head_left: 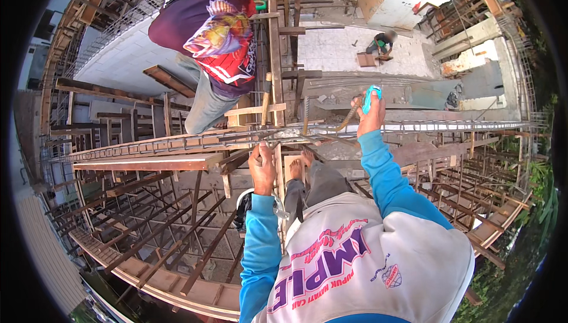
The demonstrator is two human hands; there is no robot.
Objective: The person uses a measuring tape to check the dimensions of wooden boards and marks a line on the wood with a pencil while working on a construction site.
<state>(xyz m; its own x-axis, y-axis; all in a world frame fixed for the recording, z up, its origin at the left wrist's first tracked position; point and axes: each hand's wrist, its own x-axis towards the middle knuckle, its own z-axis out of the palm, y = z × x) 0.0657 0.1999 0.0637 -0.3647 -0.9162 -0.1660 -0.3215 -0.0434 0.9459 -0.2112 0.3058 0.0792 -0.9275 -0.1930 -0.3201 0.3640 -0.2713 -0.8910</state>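
My left hand (262, 170) is closed, its fingertips pinched together against the near side of a long rebar cage (171, 145). Whatever lies between those fingertips is too small to make out. Further right and a little higher, my right hand (370, 119) is wrapped round a small turquoise object (371, 98) whose kind I cannot tell. Beside that hand, a rusty bent steel bar (348, 118) curves up from the cage. Another upright bar (306, 115) stands between my hands.
A co-worker in a dark printed shirt (207, 33) stands just beyond the cage, at the left. My bare feet (297, 169) rest on a narrow plank high above timber props (201, 234). Far below, a second person (381, 44) crouches on a pale floor (331, 45).
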